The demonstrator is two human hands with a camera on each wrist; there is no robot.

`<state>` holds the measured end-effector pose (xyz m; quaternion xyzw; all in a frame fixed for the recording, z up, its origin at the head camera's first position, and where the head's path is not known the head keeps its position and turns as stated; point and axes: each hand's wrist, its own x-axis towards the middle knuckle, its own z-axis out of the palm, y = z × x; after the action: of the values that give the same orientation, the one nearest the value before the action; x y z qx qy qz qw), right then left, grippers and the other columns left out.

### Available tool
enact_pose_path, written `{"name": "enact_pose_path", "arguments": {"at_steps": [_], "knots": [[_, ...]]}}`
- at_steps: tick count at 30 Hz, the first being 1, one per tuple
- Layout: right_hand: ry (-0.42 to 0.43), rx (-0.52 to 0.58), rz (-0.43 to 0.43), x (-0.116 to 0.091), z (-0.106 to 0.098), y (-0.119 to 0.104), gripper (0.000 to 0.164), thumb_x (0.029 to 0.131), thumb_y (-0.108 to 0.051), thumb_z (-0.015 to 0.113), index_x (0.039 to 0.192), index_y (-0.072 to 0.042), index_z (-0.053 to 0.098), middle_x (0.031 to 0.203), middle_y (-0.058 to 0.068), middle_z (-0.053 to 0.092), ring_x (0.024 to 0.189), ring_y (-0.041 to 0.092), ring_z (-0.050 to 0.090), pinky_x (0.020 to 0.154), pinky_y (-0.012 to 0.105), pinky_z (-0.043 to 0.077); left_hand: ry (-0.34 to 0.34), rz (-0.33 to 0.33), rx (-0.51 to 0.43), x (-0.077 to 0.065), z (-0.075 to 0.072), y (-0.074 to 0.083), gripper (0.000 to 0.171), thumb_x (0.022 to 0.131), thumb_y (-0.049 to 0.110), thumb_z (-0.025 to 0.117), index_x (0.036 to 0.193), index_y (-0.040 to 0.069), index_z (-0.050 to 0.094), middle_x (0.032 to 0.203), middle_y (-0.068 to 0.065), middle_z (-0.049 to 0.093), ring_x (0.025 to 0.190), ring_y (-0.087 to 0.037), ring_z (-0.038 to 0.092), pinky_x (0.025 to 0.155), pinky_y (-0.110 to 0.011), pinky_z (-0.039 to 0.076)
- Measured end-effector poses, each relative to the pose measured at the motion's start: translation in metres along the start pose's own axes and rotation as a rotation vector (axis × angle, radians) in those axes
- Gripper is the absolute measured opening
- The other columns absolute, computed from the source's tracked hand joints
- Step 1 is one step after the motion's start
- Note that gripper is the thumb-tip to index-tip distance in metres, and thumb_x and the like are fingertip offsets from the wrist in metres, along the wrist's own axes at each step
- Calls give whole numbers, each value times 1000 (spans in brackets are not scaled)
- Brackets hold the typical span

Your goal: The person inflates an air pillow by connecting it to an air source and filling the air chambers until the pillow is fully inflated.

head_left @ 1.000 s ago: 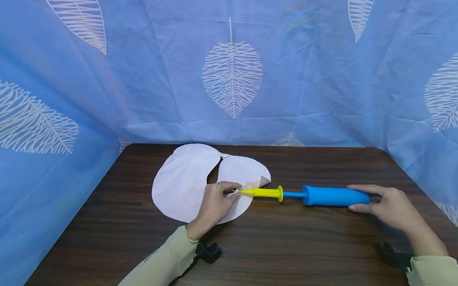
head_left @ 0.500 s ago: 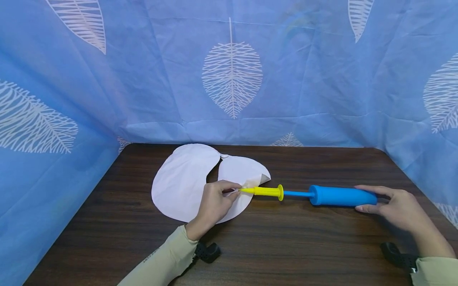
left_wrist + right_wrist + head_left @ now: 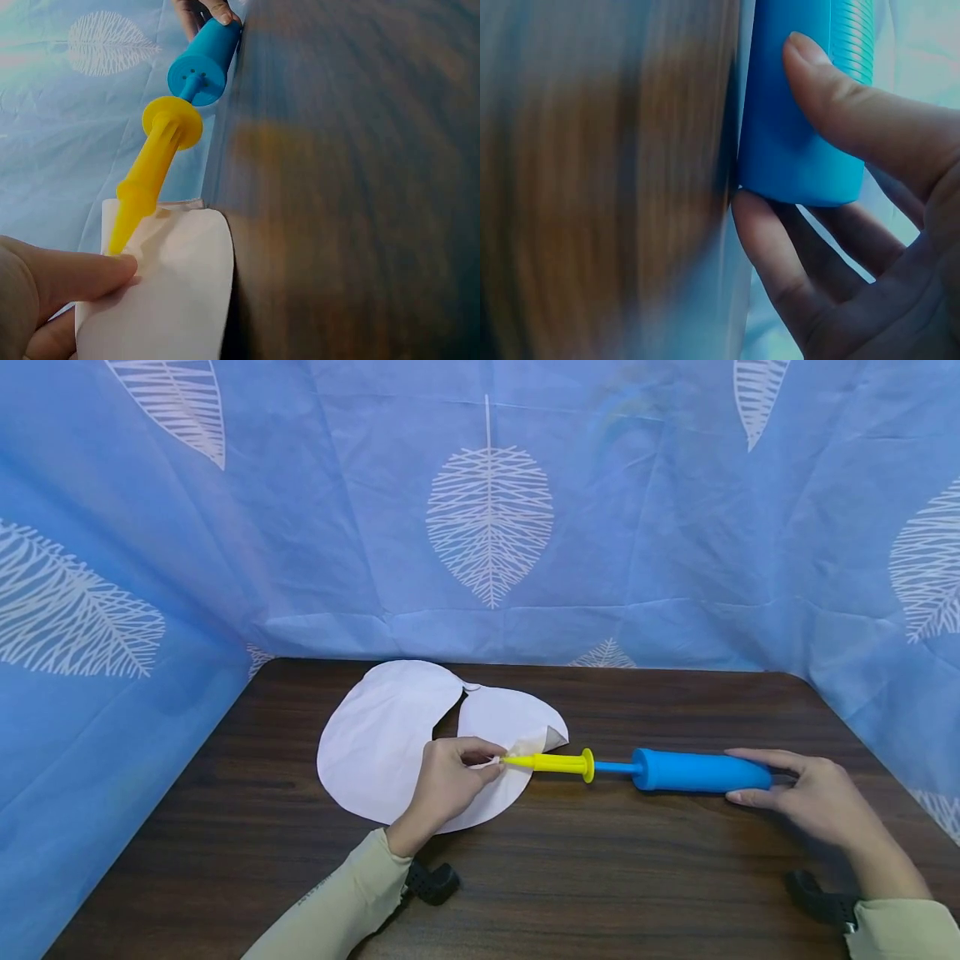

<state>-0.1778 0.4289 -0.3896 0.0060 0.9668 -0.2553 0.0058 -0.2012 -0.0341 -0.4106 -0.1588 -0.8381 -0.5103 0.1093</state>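
A flat white balloon (image 3: 375,743), with a dark gap between its two lobes and one grey folded corner, lies left of the table's middle. My left hand (image 3: 448,781) pinches its inlet around the tip of a yellow nozzle (image 3: 558,763). That nozzle belongs to a blue balloon pump (image 3: 697,771), lying sideways with a short length of rod showing. At the pump's rear end, my right hand (image 3: 821,797) grips the barrel between thumb and fingers. The right wrist view shows the thumb (image 3: 832,82) along the barrel. The exact nozzle tip is hidden by the left fingers.
The dark wooden table (image 3: 600,877) has its far edge against a blue curtain (image 3: 337,527) with white leaf prints. Curtain also hangs at both sides. Black wrist straps (image 3: 433,883) sit below both hands.
The right hand drew the pump barrel to the right, exposing more rod, then pushed it back left, so less rod shows now. The left hand and balloon stay nearly still.
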Motion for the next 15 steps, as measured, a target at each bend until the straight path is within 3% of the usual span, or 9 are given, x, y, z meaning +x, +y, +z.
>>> {"name": "enact_pose_path", "arguments": {"at_steps": [7,11,15], "knots": [[-15,30,-38,1,9,-18,73,90,-47,87,150,-12,64,153,41,50,104,39,78,71,38,60,-8,-5,0,1,0,-1,18,87,5,89,104,9,87,99,-4,85,89,-16,78,86,-37,64],[-22,51,-61,1,17,-30,71,90,-46,87,150,-14,65,155,38,51,105,39,78,71,34,59,-11,-8,-1,1,0,0,17,87,5,89,103,10,87,98,-3,85,88,-14,75,83,-31,61],[-29,69,-87,0,23,-40,69,90,-45,87,149,-16,66,155,34,53,98,27,78,69,29,57,-18,-10,-16,1,1,1,16,87,3,88,101,10,87,96,-2,85,87,-14,73,81,-27,58]]}}
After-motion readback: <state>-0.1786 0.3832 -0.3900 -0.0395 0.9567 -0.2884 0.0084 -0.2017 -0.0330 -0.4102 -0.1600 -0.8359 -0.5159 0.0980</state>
